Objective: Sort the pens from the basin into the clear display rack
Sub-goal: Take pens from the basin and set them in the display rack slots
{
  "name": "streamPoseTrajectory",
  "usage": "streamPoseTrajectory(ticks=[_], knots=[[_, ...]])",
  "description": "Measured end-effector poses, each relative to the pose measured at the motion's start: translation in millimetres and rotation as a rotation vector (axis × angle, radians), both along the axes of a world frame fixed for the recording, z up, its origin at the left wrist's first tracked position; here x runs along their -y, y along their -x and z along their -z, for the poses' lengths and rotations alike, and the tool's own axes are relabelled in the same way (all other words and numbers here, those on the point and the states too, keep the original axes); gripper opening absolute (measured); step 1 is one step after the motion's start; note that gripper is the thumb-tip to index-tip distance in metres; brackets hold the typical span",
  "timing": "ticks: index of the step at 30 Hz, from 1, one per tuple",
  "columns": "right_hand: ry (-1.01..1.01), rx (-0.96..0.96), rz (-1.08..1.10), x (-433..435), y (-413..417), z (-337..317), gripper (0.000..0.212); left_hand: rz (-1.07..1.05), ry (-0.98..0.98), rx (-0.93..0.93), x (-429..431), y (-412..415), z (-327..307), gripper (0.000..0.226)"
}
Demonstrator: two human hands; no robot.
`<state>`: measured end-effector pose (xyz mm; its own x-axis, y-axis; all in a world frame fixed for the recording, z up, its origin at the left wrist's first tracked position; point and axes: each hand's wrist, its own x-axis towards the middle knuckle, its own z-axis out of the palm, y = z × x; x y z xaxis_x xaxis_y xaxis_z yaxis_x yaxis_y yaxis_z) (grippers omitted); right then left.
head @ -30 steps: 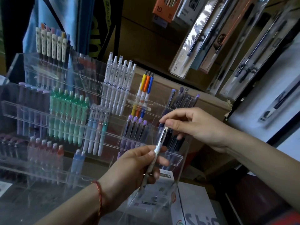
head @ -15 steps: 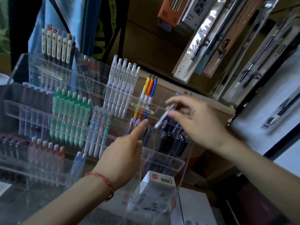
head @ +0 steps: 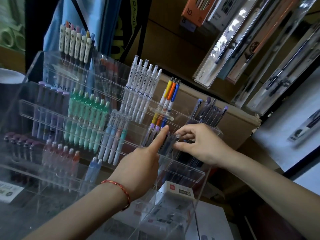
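A clear tiered display rack [head: 97,153] stands in front of me, its slots filled with rows of pens: white ones [head: 143,87], green ones [head: 86,118], purple ones [head: 152,134]. My right hand [head: 199,144] pinches the top of a dark clear-capped pen [head: 170,142] that stands in a right-hand slot among other dark pens. My left hand [head: 143,163], red cord at the wrist, holds nothing and points its index finger at the purple pens beside that slot. The basin is out of view.
Boxed pens in clear sleeves [head: 225,49] hang at the upper right. Cardboard boxes [head: 233,122] sit behind the rack. A small white box [head: 176,189] lies in a clear bin below the rack. A pale round rim [head: 10,75] shows at the far left.
My left hand let go of the pen and now points at the rack. My right hand carried the pen up, then lowered it into the right-hand slot.
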<state>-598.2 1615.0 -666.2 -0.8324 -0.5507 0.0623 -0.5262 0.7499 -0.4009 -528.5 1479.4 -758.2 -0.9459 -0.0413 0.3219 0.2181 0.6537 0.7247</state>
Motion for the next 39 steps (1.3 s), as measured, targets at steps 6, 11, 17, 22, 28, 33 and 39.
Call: streamPoseTrajectory(ticks=[6,11,17,22,28,33,39], knots=[[-0.153,-0.146,0.0,7.5,-13.6,-26.3,0.067,0.037,-0.289,-0.182,9.9,-10.9,3.7,0.062],[0.305,-0.174,-0.261,63.5,-65.0,-29.8,0.022,0.005,-0.392,-0.17,54.0,-62.5,5.1,0.023],[0.192,0.55,-0.663,191.0,-155.7,92.7,0.014,-0.426,-0.62,0.182,152.9,-171.2,75.8,0.011],[-0.082,0.724,-0.566,271.2,-199.8,250.7,0.017,-1.099,-0.594,0.507,219.8,-303.2,193.0,0.015],[-0.29,0.421,-0.566,276.2,-228.4,357.9,0.04,-1.201,-0.179,0.557,198.1,-377.3,272.4,0.022],[-0.433,0.122,-0.711,279.4,-224.0,381.3,0.039,-0.901,0.11,0.537,185.7,-376.1,298.0,0.024],[-0.484,0.099,-0.907,288.2,-213.1,372.2,0.019,-0.783,0.308,0.587,193.9,-361.5,310.2,0.017]])
